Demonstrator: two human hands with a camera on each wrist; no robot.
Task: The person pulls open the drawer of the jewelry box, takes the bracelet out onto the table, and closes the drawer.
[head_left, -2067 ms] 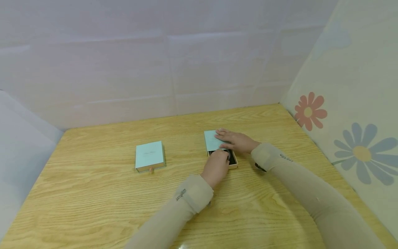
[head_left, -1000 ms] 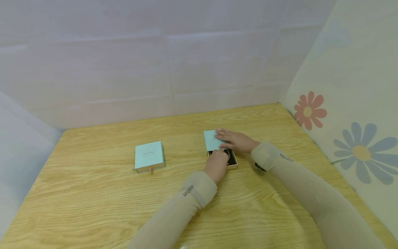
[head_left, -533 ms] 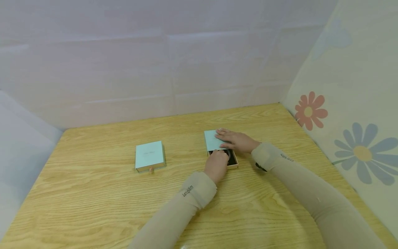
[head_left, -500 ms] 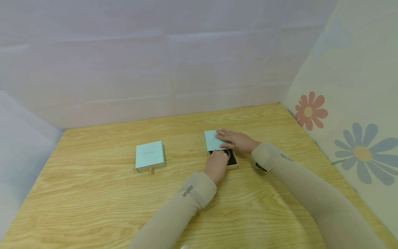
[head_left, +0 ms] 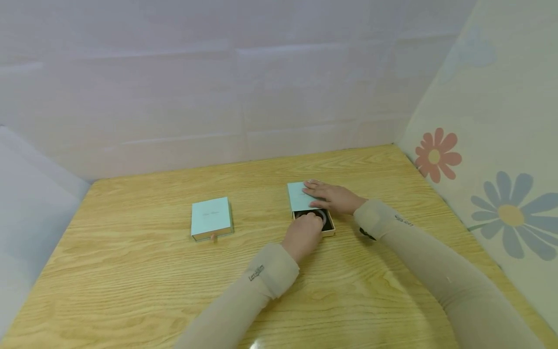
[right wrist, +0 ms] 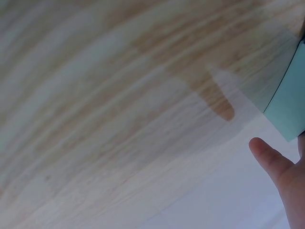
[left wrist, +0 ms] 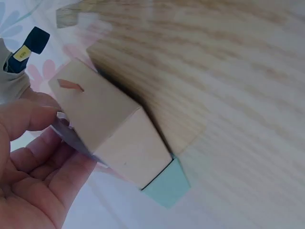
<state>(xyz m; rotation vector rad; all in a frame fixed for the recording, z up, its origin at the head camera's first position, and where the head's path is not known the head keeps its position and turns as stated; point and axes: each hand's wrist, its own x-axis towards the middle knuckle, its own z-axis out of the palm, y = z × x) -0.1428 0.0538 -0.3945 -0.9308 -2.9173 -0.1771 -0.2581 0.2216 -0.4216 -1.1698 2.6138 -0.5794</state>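
Observation:
My left hand [head_left: 302, 237] pinches a dark grey bangle [head_left: 324, 218] at the drawer of the right-hand pale blue box [head_left: 298, 198]. In the left wrist view the bangle [left wrist: 70, 137] shows between thumb and fingers, right at the drawer's rim. The drawer [head_left: 330, 231] is pulled part way out toward me and lined in black; its front carries a small ribbon tab [left wrist: 71, 86]. My right hand [head_left: 335, 198] lies on the box's sleeve with fingers spread. In the right wrist view only part of this hand [right wrist: 281, 174] shows beside the box's corner.
A second pale blue box [head_left: 211, 216], its drawer pushed in and a small tab at the front, sits to the left on the wooden table [head_left: 144, 271]. A pale wall stands behind the table, and a flower-printed panel [head_left: 505, 213] along the right.
The left hand has shifted slightly back toward me, and more of the bangle's ring now shows above the drawer. The right hand and both boxes stay in place.

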